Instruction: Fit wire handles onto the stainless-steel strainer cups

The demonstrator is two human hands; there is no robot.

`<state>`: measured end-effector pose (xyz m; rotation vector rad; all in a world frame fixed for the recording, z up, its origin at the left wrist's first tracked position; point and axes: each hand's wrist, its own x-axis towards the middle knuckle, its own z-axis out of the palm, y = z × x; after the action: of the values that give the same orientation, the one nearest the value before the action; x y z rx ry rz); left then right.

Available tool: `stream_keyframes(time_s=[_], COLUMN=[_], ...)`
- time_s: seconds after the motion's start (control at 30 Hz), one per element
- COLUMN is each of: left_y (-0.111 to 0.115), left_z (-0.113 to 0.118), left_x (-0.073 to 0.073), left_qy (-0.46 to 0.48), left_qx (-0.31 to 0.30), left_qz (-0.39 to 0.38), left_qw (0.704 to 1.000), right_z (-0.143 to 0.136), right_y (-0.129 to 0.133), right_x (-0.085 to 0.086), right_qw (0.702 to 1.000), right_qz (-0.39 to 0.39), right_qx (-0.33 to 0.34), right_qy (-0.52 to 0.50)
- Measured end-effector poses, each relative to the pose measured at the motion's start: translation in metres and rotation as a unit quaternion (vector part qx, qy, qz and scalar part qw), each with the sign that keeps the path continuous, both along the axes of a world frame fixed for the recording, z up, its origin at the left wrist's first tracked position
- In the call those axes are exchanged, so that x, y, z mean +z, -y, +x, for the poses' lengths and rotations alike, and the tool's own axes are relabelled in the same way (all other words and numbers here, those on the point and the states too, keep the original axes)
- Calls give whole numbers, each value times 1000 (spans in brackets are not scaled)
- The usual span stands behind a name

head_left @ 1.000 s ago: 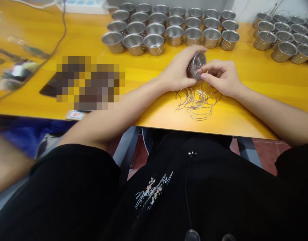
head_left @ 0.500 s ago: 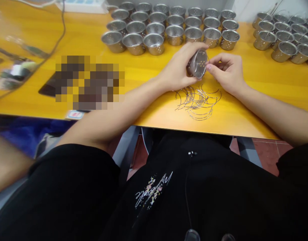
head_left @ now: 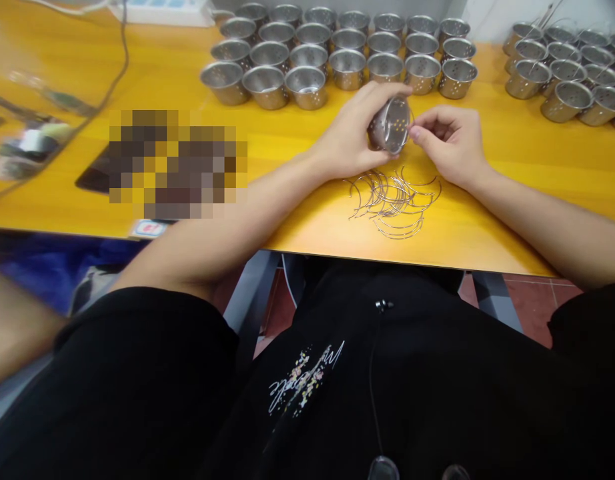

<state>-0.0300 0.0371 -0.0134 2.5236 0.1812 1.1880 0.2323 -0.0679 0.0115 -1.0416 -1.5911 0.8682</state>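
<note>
The left hand [head_left: 355,130] is wrapped around a perforated metal cup [head_left: 389,127], thumb on the near side and fingers on the far side. The cup is tilted above the table [head_left: 547,180], its mouth turned toward the right. Just right of its rim, the right hand [head_left: 452,143] has thumb and forefinger pinched together, seemingly on a thin wire, though it is too fine here to be certain. The two hands are apart, with the cup's mouth between them.

Curved wires [head_left: 397,204] lie in a loose, overlapping pile on the near side of the cup. At the far side, upright cups [head_left: 348,70] stand in rows, and a second group of cups [head_left: 567,103] stands at the far right. A white power strip [head_left: 162,15] lies at the far left.
</note>
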Motion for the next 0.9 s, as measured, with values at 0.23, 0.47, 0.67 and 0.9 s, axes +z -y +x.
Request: stream_keyframes(time_s=[0.23,0.47,0.67,0.9], left_y=[3,10,3,9], left_z=[0,6,-1,1], left_x=[2,0,3,2], left_qy=[-73,-44,-12,7], left_qx=[17,49,7,34], left_qz=[24,-9,0,-24], left_qw=[997,998,1000,999], right_z=[3,-11,-8,-3], right_y=[7,29,18,12], right_x=[4,21,12,7], right_qw=[1000,993,994,999], right_qz=[-22,-67,-89,-32], right_qx=[19,58,65,16], right_qy=[-5,73,3,-16])
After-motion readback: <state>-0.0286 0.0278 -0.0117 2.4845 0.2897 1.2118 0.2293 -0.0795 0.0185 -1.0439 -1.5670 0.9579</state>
